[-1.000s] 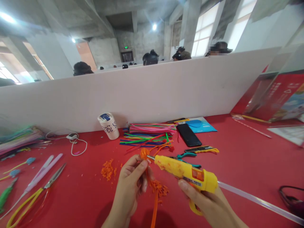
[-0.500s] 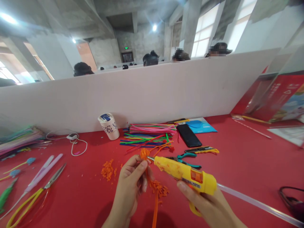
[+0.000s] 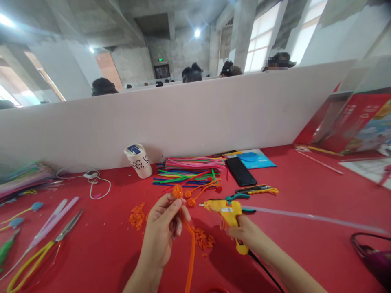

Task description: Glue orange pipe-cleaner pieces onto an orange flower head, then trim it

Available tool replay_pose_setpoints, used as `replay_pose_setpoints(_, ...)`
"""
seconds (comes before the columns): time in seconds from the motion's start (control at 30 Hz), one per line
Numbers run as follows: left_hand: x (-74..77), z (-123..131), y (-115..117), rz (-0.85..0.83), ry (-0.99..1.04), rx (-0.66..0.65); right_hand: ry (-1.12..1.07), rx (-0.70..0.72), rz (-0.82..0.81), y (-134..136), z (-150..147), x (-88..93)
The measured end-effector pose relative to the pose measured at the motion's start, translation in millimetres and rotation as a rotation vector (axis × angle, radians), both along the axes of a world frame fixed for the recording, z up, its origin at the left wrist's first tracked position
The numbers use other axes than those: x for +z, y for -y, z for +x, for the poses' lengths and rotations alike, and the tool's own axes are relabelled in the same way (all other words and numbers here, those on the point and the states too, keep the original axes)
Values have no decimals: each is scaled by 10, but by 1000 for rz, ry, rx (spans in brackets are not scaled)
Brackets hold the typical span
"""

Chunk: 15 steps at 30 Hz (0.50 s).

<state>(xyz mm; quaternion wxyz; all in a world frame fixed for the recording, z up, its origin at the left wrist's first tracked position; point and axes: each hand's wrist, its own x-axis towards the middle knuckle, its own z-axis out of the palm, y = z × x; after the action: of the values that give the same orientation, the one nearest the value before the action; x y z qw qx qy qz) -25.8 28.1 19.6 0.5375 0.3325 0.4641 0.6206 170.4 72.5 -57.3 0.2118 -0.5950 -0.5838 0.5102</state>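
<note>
Your left hand (image 3: pixel 160 228) pinched a round, fuzzy orange ball (image 3: pixel 177 190) above the red bench (image 3: pixel 104 256), your right hand (image 3: pixel 246 231) wrapped a yellow plastic glue gun (image 3: pixel 224 206), nozzle apart at the ball's four o'clock.

Craft workshop: glue gun (image 3: pixel 226 208), scissors (image 3: pixel 69 226), red worktable (image 3: pixel 100 248); people (image 3: pixel 192 73) beyond white partition (image 3: pixel 189 118); bare concrete ceiling (image 3: pixel 73 18).

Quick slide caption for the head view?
Left hand holds up an orange ball while the right hand grips a yellow glue gun.
</note>
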Motion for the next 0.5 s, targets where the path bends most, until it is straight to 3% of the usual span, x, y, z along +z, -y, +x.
replay_pose_setpoints(0.17,-16,-9,8,-11,-8,-27,338,159,79,-34,-32,-224)
replay_pose_setpoints(0.37,0,-11,10,-4,-19,-51,680,173,412,47,2,-112)
replay_pose_setpoints(0.5,0,-8,0,14,-19,-70,754,229,583,114,-38,-14)
